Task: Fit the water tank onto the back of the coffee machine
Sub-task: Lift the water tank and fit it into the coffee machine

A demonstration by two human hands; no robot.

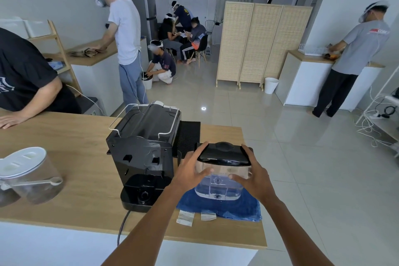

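Observation:
The clear water tank [218, 188] with a black lid [224, 154] stands on a folded blue cloth [241, 208], to the right of the black coffee machine [142, 149]. The machine's back faces me, with its empty tank base [140, 195] at the bottom. My left hand [191, 170] grips the tank's left side, fingers spread over lid and wall. My right hand [255, 176] grips its right side. The tank sits apart from the machine's back.
A clear lidded container with a scoop [32, 175] stands at the left of the wooden counter [64, 136]. A black mat [189, 135] lies behind the machine. The power cord [123, 225] hangs over the front edge. Another person's hand [9, 119] rests at far left.

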